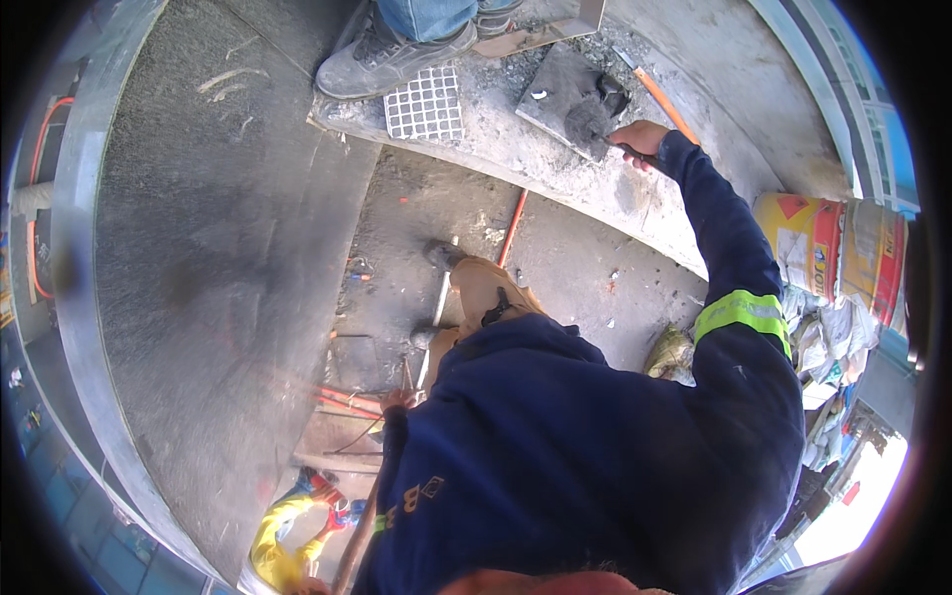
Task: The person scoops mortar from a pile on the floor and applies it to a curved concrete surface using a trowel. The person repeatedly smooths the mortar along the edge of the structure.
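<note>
My right hand (643, 145) reaches far forward to the ledge, its fingers closed round the dark handle of what looks like a trowel (623, 150). The tool's front end meets a heap of dark grey mortar (587, 119) on a square grey board (546, 91). Beyond that hand lies a long orange-handled tool (666, 103) with a metal end. My left hand (399, 399) is low at my left side, small and partly behind my sleeve. Its fingers look bent; whether they grip anything is unclear.
A person's shoe (397, 61) stands on the ledge (565, 178) beside a white grid plate (424, 103). Yellow-and-red buckets (801, 246) and crumpled sacks (833, 342) are at right. A grey wall slab (218, 238) fills the left. Below left, another person in yellow sleeves (273, 531) works.
</note>
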`<action>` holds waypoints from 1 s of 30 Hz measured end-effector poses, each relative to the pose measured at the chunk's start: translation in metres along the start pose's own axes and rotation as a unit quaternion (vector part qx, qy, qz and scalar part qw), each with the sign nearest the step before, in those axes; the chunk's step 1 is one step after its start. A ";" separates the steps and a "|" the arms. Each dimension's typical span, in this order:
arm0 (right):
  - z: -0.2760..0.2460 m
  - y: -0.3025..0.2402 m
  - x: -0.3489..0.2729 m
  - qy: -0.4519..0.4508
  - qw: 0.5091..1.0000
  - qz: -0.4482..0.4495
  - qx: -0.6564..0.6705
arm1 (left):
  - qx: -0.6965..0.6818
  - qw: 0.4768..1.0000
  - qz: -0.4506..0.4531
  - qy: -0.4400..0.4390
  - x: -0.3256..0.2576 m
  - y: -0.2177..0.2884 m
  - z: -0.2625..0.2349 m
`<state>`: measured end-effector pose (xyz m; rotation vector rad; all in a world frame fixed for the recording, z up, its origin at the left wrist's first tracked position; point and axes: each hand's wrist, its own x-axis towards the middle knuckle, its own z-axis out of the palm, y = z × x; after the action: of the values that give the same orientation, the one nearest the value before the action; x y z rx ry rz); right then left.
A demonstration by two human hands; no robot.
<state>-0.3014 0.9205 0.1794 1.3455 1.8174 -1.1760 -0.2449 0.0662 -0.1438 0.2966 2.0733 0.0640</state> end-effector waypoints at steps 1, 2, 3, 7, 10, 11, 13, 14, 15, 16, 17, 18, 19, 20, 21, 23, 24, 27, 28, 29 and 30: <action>-0.005 -0.001 0.014 0.010 1.000 -0.009 -0.011 | -0.008 0.999 -0.009 -0.032 0.000 0.004 -0.015; -0.008 -0.004 0.028 0.017 0.999 -0.017 -0.024 | -0.017 0.998 -0.022 -0.065 -0.002 0.010 -0.031; -0.011 -0.007 0.039 0.025 0.999 -0.024 -0.038 | -0.053 0.993 -0.037 -0.102 -0.005 0.017 -0.046; -0.013 -0.028 0.069 0.020 0.971 -0.043 -0.236 | -0.638 0.732 -0.236 -0.035 -0.018 0.051 -0.065; -0.008 -0.050 0.068 -0.046 0.905 -0.082 -0.416 | -0.718 0.645 -0.256 0.047 -0.023 0.028 -0.021; -0.009 -0.048 0.067 -0.060 0.899 -0.082 -0.425 | -0.705 0.662 -0.249 0.054 -0.020 0.020 -0.004; -0.003 -0.045 0.066 -0.075 0.910 -0.074 -0.401 | -0.742 0.623 -0.243 0.058 -0.011 0.020 0.023; 0.006 -0.033 0.066 -0.079 0.928 -0.063 -0.359 | -0.757 0.605 -0.240 0.059 -0.007 0.021 0.030; 0.016 -0.022 0.067 -0.083 0.943 -0.052 -0.318 | -0.764 0.593 -0.244 0.069 -0.004 0.025 0.037; 0.023 -0.014 0.065 -0.086 0.956 -0.042 -0.277 | -0.773 0.579 -0.248 0.080 -0.001 0.030 0.044; 0.023 -0.012 0.063 -0.089 0.968 -0.033 -0.231 | -0.779 0.568 -0.251 0.092 0.003 0.033 0.044; 0.021 -0.012 0.063 -0.080 0.969 -0.032 -0.232 | -0.771 0.584 -0.243 0.075 0.003 0.033 0.042; 0.018 -0.013 0.063 -0.072 0.969 -0.031 -0.234 | -0.763 0.599 -0.235 0.059 0.001 0.032 0.039; 0.012 -0.016 0.065 -0.062 0.971 -0.023 -0.230 | -0.754 0.615 -0.228 0.043 -0.003 0.033 0.037; 0.007 -0.016 0.065 -0.051 0.974 -0.013 -0.221 | -0.744 0.620 -0.242 0.059 -0.006 0.033 0.028; -0.008 -0.052 0.071 -0.021 0.975 0.000 -0.223 | -0.755 0.594 -0.262 0.088 -0.012 0.044 0.046; -0.019 -0.034 0.087 0.000 0.977 0.085 -0.195 | -0.735 0.619 -0.265 0.082 -0.013 0.042 0.010; -0.018 -0.048 0.109 0.026 0.988 0.070 -0.136 | -0.749 0.597 -0.272 0.095 -0.023 0.039 0.025; -0.019 -0.044 0.114 0.003 0.978 0.046 -0.201 | -0.748 0.599 -0.272 0.094 -0.024 0.038 0.022; -0.005 -0.060 0.101 -0.028 0.961 0.016 -0.274 | -0.751 0.591 -0.277 0.102 -0.032 0.039 0.028; 0.005 -0.073 0.080 -0.053 0.939 -0.011 -0.341 | -0.752 0.588 -0.280 0.103 -0.035 0.040 0.029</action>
<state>-0.3965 0.9433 0.1326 0.8388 1.9061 -0.5170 -0.1962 0.0949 -0.1216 -1.4460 1.5091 1.4117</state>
